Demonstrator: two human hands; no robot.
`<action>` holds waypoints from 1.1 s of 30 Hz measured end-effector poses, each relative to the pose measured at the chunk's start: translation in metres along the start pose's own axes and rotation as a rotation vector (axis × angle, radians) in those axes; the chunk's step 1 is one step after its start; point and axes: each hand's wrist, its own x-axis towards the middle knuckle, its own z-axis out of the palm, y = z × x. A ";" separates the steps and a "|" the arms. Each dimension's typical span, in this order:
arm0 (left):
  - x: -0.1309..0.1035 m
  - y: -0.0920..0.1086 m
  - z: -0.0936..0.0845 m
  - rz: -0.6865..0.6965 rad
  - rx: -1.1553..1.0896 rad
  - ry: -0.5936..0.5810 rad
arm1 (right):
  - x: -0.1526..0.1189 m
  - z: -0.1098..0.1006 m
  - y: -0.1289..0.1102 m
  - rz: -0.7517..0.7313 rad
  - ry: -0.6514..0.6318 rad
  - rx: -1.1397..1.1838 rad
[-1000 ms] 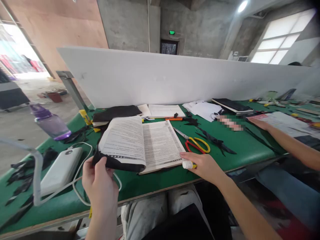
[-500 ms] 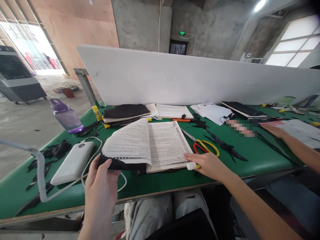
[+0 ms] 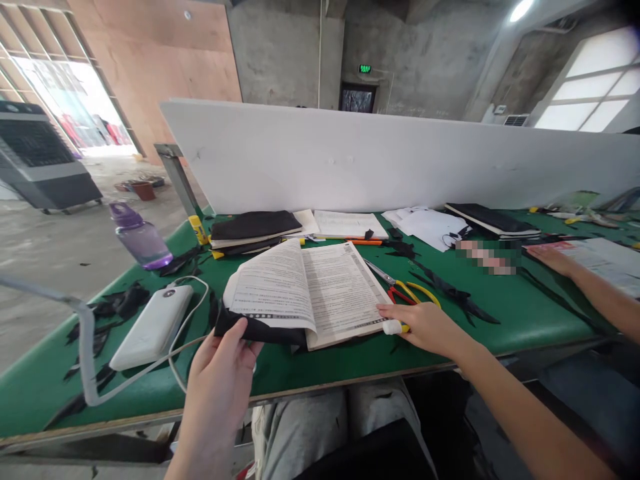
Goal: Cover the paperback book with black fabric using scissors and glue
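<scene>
Pinched btwn thumb & fingers of L hand (image 3: pixel 225 363): black cloth (image 3: pixel 270 331) at lower-left corner of open book (image 3: pixel 343 287). R hand (image 3: pixel 433 331) clasps white-ended glue stick (image 3: pixel 393 327), fingertips on book's lower-right corner. By size: green table (image 3: pixel 325 367) under book; book itself, lying flat on R, L pages curling up; purple water bottle (image 3: pixel 143 243) far L of book; white power bank (image 3: pixel 153 327) nearer, L; scissors (image 3: pixel 407 292) just R. Progress, approx.: cloth lapped over book's lower-left edge, R side w/o visible lap, prob. undone; can't tell if glued.
</scene>
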 end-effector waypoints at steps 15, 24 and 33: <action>-0.018 0.012 0.007 -0.211 -0.127 0.010 | -0.001 -0.005 0.003 0.135 0.038 0.060; -0.020 0.004 0.007 -0.227 -0.096 -0.005 | 0.002 -0.014 -0.064 0.155 0.387 0.473; -0.028 -0.022 0.009 -0.301 -0.091 -0.135 | 0.025 -0.020 -0.117 0.061 0.392 0.573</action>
